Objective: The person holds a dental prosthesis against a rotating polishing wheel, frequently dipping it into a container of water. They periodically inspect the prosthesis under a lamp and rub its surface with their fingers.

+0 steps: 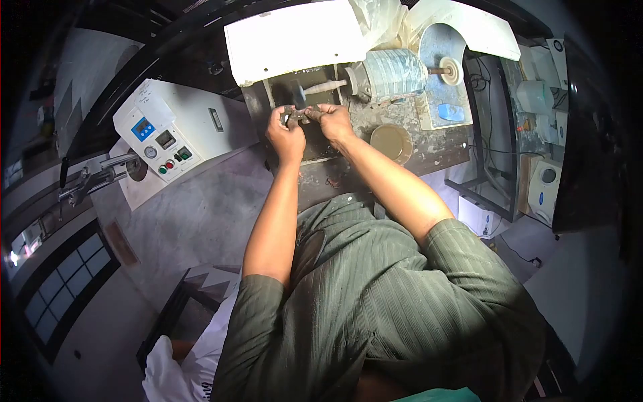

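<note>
My left hand (288, 134) and my right hand (333, 124) meet close together at the bench lathe, fingers pinched around a small grey-brown piece (295, 119). Its exact kind is too small and smeared to make out. Just beyond my fingertips is a dark wheel (297, 92), blurred, at the end of a tapered spindle (326, 86). The spindle runs from a motor (395, 76) wrapped in clear bluish plastic. A pale buffing wheel (451, 71) sits on the motor's other end.
A white hood (295, 41) overhangs the dark wheel. On the stained bench stands a bowl (410, 151) right of my right forearm. Beside the pale wheel lies a blue block (451, 112). A white control machine (191, 127) stands left; a person in white (191, 365) is at lower left.
</note>
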A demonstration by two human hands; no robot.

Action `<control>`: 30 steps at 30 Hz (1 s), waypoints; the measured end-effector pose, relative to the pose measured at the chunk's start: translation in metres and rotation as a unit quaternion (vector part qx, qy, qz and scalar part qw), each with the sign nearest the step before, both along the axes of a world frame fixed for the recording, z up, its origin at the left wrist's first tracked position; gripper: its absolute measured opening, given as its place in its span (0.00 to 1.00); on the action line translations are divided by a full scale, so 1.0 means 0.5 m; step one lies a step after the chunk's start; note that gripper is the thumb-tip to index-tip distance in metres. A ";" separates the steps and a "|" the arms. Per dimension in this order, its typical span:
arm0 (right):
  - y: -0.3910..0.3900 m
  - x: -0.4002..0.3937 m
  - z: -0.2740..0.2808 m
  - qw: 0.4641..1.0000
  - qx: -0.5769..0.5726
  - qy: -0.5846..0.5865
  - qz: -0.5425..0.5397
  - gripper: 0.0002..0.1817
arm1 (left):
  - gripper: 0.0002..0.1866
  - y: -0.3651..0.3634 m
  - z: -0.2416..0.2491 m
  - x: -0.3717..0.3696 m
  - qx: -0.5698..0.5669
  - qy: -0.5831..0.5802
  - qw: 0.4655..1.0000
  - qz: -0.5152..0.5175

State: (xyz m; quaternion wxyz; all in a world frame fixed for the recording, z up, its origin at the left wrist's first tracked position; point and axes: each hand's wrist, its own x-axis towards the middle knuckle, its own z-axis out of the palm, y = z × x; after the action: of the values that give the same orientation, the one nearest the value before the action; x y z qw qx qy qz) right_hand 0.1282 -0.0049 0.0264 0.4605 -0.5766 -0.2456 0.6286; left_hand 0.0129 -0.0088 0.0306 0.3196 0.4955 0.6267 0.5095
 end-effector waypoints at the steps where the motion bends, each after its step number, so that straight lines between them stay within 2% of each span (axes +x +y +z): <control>1: 0.001 0.000 0.000 1.000 -0.001 0.000 0.002 0.05 | 0.11 0.004 0.004 -0.001 -0.011 0.010 1.000 -0.004; 5: 0.009 0.001 -0.016 0.999 -0.018 -0.035 0.016 0.04 | 0.12 0.023 -0.016 -0.009 -0.049 0.014 0.999 -0.002; 12: 0.025 0.005 -0.003 0.998 -0.029 -0.056 0.018 0.06 | 0.11 0.051 0.007 -0.011 -0.119 0.061 0.991 0.004; 13: 0.024 0.013 0.010 0.969 0.004 -0.220 0.110 0.10 | 0.11 0.046 0.018 -0.010 -0.116 0.090 0.989 -0.002; 14: 0.019 0.017 0.023 0.905 0.036 -0.376 0.197 0.16 | 0.12 0.039 0.030 -0.011 -0.114 0.119 0.986 -0.007; 15: 0.003 0.017 0.020 0.905 0.036 -0.375 0.196 0.16 | 0.12 0.028 0.030 -0.015 -0.114 0.120 0.986 -0.007; 16: -0.017 0.015 0.013 0.818 0.132 -0.504 0.246 0.21 | 0.11 0.018 0.027 -0.018 -0.072 0.132 0.988 -0.014; 17: -0.034 0.016 0.004 0.701 0.220 -0.614 0.287 0.26 | 0.11 0.007 0.023 -0.021 -0.031 0.145 0.989 -0.023; 18: -0.043 0.021 0.011 0.683 0.162 -0.578 0.416 0.29 | 0.11 -0.003 0.021 -0.025 -0.030 0.110 0.993 -0.034; 19: -0.056 0.022 0.017 0.684 0.162 -0.576 0.417 0.29 | 0.11 -0.011 0.016 -0.030 -0.032 0.112 0.993 -0.033; 21: -0.081 0.026 0.028 0.636 0.160 -0.534 0.534 0.26 | 0.12 -0.022 0.007 -0.041 -0.011 0.109 0.993 -0.042; 22: -0.096 0.032 0.025 0.642 0.211 -0.533 0.509 0.22 | 0.12 -0.025 0.003 -0.046 -0.012 0.109 0.993 -0.040; 23: -0.096 0.034 0.022 0.641 0.211 -0.532 0.511 0.22 | 0.13 -0.026 -0.002 -0.050 -0.011 0.102 0.993 -0.052; 25: -0.088 0.038 0.021 0.685 0.103 -0.481 0.538 0.19 | 0.13 -0.029 -0.004 -0.056 -0.009 0.095 0.993 -0.064; 26: -0.083 0.044 0.022 0.747 0.096 -0.455 0.476 0.16 | 0.14 -0.028 -0.005 -0.057 -0.001 0.103 0.992 -0.071; 27: -0.073 0.052 0.025 0.746 0.097 -0.455 0.476 0.16 | 0.14 -0.026 -0.002 -0.057 0.008 0.111 0.991 -0.078; 29: -0.047 0.067 0.028 0.895 0.040 -0.244 0.372 0.12 | 0.14 -0.025 0.005 -0.056 -0.009 0.119 0.989 -0.086; 30: -0.039 0.066 0.039 0.923 0.113 -0.181 0.319 0.11 | 0.15 -0.026 0.004 -0.055 -0.027 0.126 0.987 -0.092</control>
State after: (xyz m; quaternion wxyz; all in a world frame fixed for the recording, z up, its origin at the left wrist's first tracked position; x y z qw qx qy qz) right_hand 0.1609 -0.0245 0.0458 0.2451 -0.5160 -0.5649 0.5954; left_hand -0.0146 -0.0217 0.0325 0.2966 0.6029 0.6269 0.3943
